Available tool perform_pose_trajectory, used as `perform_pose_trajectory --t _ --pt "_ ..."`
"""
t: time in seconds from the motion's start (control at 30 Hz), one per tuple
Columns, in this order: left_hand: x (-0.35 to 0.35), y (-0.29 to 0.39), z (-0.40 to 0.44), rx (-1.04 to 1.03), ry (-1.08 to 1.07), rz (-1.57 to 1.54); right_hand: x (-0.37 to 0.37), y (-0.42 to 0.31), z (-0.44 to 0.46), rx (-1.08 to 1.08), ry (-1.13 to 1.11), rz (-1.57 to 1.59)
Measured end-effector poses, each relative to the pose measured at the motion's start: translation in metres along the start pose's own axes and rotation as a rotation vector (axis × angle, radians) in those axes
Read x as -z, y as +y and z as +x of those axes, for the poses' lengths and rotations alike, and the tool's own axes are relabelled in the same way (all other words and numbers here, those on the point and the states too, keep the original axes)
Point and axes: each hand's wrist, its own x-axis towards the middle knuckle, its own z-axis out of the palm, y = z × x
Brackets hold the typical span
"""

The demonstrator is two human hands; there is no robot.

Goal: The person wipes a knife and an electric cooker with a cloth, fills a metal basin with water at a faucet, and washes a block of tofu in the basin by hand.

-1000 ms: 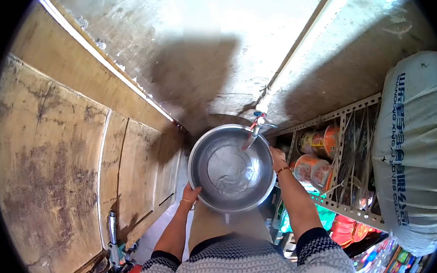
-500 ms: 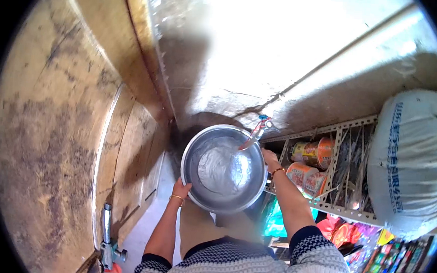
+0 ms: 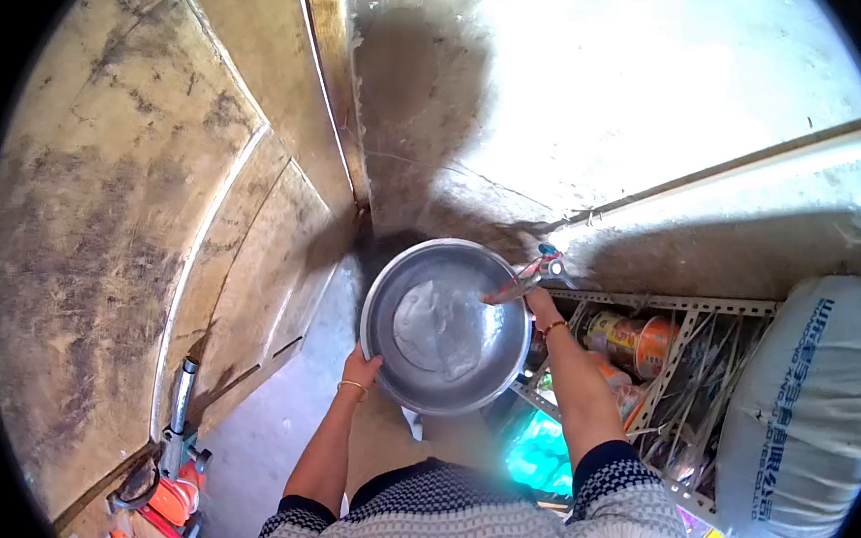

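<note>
- The metal basin (image 3: pixel 384 316) is held in front of the body, open side up, below the tap (image 3: pixel 550 267); its spout reaches over the basin's right rim.
- Left hand (image 3: pixel 361 366): clamped on the lower-left rim, thumb on top, fingers mostly hidden beneath.
- Right hand (image 3: pixel 544 306): closed at the right rim, just beside the tap; its fingertips are out of sight.
- Rippled water (image 3: pixel 437 331) seems to cover the bottom; how deep, I cannot tell.
- The basin should handle as stiff and hard to break, light by itself but heavier with water, which would slosh if it tilts. Wet metal may be slippery.
- The best hold is the rolled rim at two opposite sides, thumbs above and fingers under, kept level.
- Right of the right hand, noodle tubs (image 3: pixel 633 343) lie inside the metal rack (image 3: pixel 734 306); a stuffed sack (image 3: pixel 806 420) sits by its right end.
</note>
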Motion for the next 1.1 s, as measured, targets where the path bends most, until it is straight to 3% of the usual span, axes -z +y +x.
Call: perform_pose_trajectory --t 0.07,0.13,0.23,0.37,0.47,0.6,0.7,0.8,0.9,1.0,1.1 --pt "-0.004 -0.010 0.000 -0.016 0.030 0.053 -0.002 -0.011 -0.007 0.029 -0.004 -0.067" --pt "-0.006 -0.019 0.003 -0.188 0.036 0.045 -0.001 -0.019 -0.012 0.058 0.004 -0.143" --pt "-0.011 -0.029 0.012 -0.058 -0.032 -0.029 0.007 -0.027 -0.013 0.062 0.001 -0.163" --pt "-0.017 -0.026 0.010 -0.079 0.003 -0.024 0.006 -0.045 -0.025 0.027 -0.124 -0.003" --pt "-0.014 -0.010 0.002 0.006 -0.009 -0.014 0.005 -0.040 -0.026 0.107 -0.007 -0.086" --pt "-0.015 -0.019 0.004 -0.032 0.022 -0.053 0.008 -0.033 -0.016 0.132 -0.057 -0.084" --pt "-0.012 -0.037 0.013 -0.047 0.030 -0.026 0.005 -0.016 0.001 0.272 0.077 -0.501" --pt "-0.011 -0.035 0.012 -0.044 0.030 -0.026 0.024 0.020 0.043 0.467 -0.036 -0.601" --pt "-0.005 -0.020 0.002 -0.040 0.026 -0.065 0.024 0.020 0.038 0.300 -0.150 -0.452" --pt "-0.005 -0.012 -0.003 -0.035 0.014 -0.116 0.008 -0.024 -0.007 0.180 -0.210 -0.186" --pt "-0.006 -0.012 -0.004 -0.074 0.040 -0.080 0.000 -0.047 -0.025 0.057 -0.115 -0.108"
